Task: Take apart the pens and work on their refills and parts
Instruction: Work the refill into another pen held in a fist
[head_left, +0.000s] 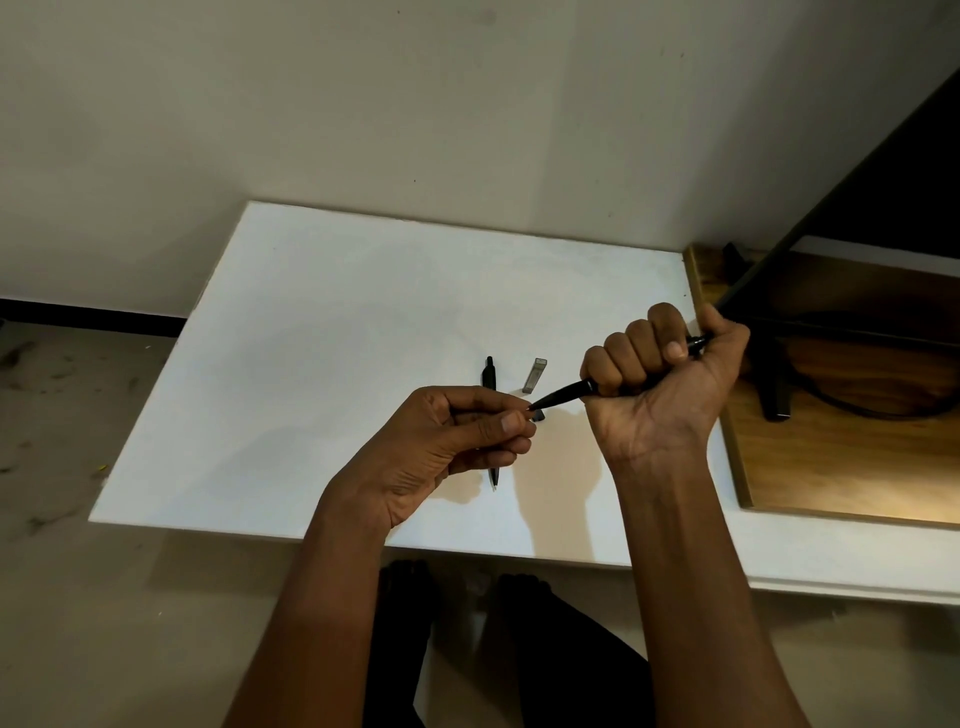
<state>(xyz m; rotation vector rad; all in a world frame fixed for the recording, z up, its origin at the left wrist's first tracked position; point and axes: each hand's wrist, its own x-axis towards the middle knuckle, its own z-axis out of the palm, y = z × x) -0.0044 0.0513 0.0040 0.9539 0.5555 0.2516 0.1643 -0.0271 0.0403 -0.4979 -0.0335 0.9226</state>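
My right hand grips a black pen in its fist above the white board; the pen's tip points left and its back end sticks out by the thumb. My left hand meets that tip, its thumb and fingers pinching at the point; what they hold is too small to tell. A small dark part shows just beside the fingertips. A second black pen lies on the board, partly hidden under my left hand. A small clear grey refill case lies to its right.
A wooden tabletop adjoins the board on the right, with a black stand and cable on it. The wall rises behind. The floor lies to the left, and my legs show below the board's front edge.
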